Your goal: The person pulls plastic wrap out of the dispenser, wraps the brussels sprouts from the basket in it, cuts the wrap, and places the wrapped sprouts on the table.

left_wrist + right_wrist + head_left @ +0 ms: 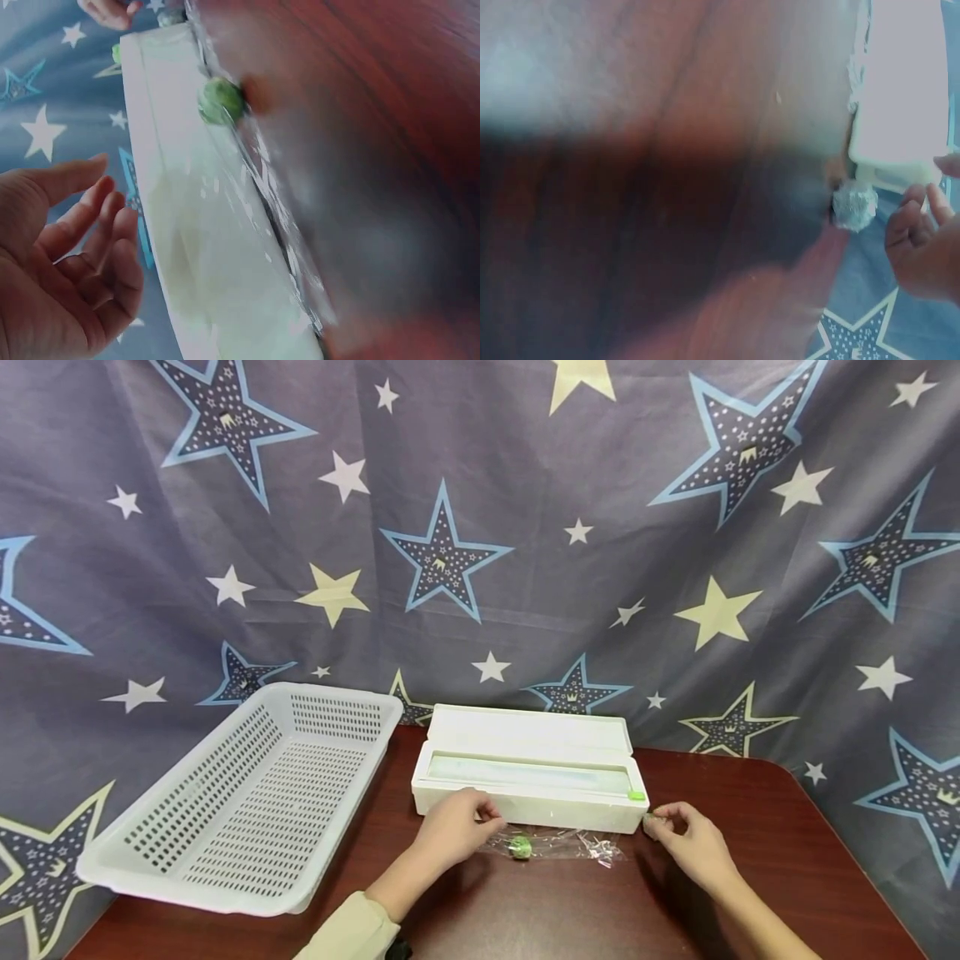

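Note:
A small green ball (520, 847), leafy-looking like a Brussels sprout, sits on a strip of clear plastic film (555, 845) along the front of a long white box (525, 808). The box's lid is raised, and a bright green slider (636, 795) sits at its right end. My left hand (459, 825) hovers by the film's left end, fingers loosely bent; the left wrist view has nothing between thumb and fingers. Beside the box's right end lies a crinkled silvery ball (855, 205). My right hand (693, 843) is close to that ball, fingers half curled, with a gap in the right wrist view.
A large white perforated plastic basket (300, 902) stands at the left on the dark red-brown table (585, 918). Behind everything hangs a grey cloth (525, 635) printed with stars. The table's right edge curves away beyond my right hand.

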The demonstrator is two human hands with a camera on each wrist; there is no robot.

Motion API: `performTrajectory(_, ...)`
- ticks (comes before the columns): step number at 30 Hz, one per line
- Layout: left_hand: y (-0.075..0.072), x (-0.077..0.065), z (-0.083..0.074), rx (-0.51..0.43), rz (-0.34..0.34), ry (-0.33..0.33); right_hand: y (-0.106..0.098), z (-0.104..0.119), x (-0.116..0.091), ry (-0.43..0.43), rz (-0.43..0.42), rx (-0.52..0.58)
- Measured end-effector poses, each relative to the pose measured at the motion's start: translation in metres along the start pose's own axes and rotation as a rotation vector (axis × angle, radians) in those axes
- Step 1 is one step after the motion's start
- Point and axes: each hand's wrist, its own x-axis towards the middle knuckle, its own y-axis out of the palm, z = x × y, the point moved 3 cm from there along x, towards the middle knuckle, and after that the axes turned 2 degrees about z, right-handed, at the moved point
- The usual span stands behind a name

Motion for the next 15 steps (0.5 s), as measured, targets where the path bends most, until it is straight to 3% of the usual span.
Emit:
performTrajectory(9, 0.02, 0.027, -0.033, 0.013, -0.038, 0.198, 0.007, 0.01, 0.018, -0.234, 0.025, 0.12)
performTrajectory(15, 0.035, 0.042, -0.047, 0.023, -0.029, 0.222, 0.013, 0.01, 0.025, -0.263, 0.016, 0.136)
